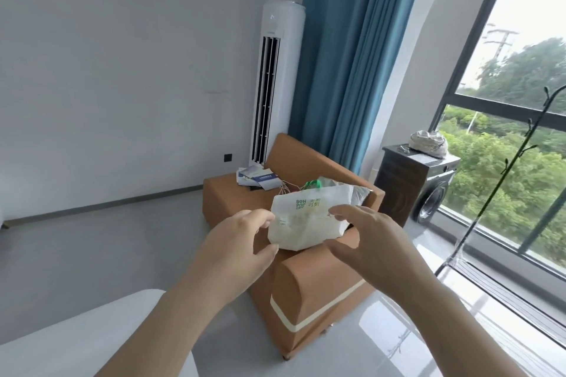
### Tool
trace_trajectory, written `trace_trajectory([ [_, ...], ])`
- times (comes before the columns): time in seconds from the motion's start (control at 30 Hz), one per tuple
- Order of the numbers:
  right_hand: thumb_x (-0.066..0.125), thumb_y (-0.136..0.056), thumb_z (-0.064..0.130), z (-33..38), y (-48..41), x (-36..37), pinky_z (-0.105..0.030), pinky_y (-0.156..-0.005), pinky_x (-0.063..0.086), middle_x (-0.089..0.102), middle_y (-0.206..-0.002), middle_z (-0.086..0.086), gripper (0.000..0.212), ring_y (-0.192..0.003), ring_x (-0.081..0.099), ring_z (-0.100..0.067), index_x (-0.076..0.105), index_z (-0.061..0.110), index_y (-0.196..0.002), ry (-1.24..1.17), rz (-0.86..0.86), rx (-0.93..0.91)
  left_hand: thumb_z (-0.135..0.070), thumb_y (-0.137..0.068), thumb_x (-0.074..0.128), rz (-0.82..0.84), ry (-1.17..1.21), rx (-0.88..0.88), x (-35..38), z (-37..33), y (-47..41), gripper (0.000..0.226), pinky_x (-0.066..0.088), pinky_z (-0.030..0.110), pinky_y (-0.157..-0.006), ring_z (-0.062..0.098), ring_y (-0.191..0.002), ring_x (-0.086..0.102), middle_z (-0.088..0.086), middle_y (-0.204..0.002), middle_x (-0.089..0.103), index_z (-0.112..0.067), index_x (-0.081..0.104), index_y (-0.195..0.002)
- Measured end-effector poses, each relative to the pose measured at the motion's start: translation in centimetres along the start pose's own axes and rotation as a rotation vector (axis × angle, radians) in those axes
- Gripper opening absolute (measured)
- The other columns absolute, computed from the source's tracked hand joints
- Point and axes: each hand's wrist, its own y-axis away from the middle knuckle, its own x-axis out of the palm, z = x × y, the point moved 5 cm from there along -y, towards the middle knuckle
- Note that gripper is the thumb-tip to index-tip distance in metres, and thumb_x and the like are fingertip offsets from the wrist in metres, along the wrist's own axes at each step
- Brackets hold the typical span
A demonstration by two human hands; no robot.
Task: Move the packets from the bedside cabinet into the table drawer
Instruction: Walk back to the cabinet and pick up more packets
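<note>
Holding the white packet (309, 223) so it won't drop: my left hand (242, 239) pinches its 9 o'clock edge, my right hand (364, 239) grips 3 o'clock

My left hand (242, 239) covers the left edge of the white soft plastic packet (306, 223), my right hand (367, 239) its right end; whether either grips it I cannot tell. Its smaller print is blurred. Behind the packet, a green-handled thing (312, 184), perhaps a bag, is mostly hidden.
</note>
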Motion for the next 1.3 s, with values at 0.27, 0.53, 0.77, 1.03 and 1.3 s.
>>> trace_trajectory([
  [0.27,0.064,-0.084,0.046,-6.2,-9.4,1.8,-0.024,-0.092,0.045,0.058,-0.129,0.017,0.048,-0.115,0.054,-0.007,0.051,0.036,-0.13,0.002,0.006,-0.009,-0.036,-0.088,0.059,0.047,-0.062,-0.013,4.7,1.4,-10.3,0.04,0.047,0.021,-0.085,0.001,-0.111,0.052,-0.02,-0.123,0.054,-0.034,0.049,-0.127],
  [0.53,0.062,-0.085,0.045,-12.8,-20.4,3.7,-0.024,-0.09,0.044,0.058,-0.126,0.016,0.046,-0.116,0.053,-0.006,0.052,0.035,-0.129,0.012,0.012,-0.104,-0.036,-0.089,0.059,0.014,-0.127,-0.062,9.5,1.6,-21.0,0.04,0.042,0.016,-0.08,0.0,-0.109,0.052,-0.02,-0.124,0.053,-0.034,0.049,-0.127],
  [0.77,0.06,-0.086,0.045,-13.7,-29.9,8.5,-0.018,-0.085,0.037,0.055,-0.131,0.017,0.049,-0.117,0.051,-0.005,0.05,0.033,-0.133,-0.043,0.103,-0.252,-0.037,-0.09,0.059,-0.015,-0.188,-0.222,10.8,5.6,-26.8,0.042,0.043,0.019,-0.083,0.004,-0.091,0.051,-0.018,-0.124,0.052,-0.033,0.047,-0.13],
  [1.03,0.059,-0.087,0.043,-8.7,-41.1,14.7,-0.024,-0.087,0.046,0.057,-0.128,0.011,0.049,-0.11,0.056,-0.009,0.049,0.028,-0.133,-0.08,0.168,-0.392,-0.035,-0.089,0.06,-0.075,-0.246,-0.327,8.7,14.6,-32.6,0.044,0.041,0.018,-0.094,0.002,-0.118,0.049,-0.016,-0.128,0.053,-0.03,0.048,-0.131],
  [1.3,0.058,-0.086,0.038,-1.4,-52.1,20.1,-0.032,-0.086,0.046,0.061,-0.11,0.005,0.038,-0.102,0.055,-0.017,0.055,0.02,-0.118,-0.061,0.209,-0.443,-0.035,-0.089,0.059,-0.141,-0.29,-0.383,3.3,24.9,-38.8,0.047,0.035,0.016,-0.099,0.002,-0.123,0.047,-0.018,-0.133,0.05,-0.03,0.045,-0.134],
])
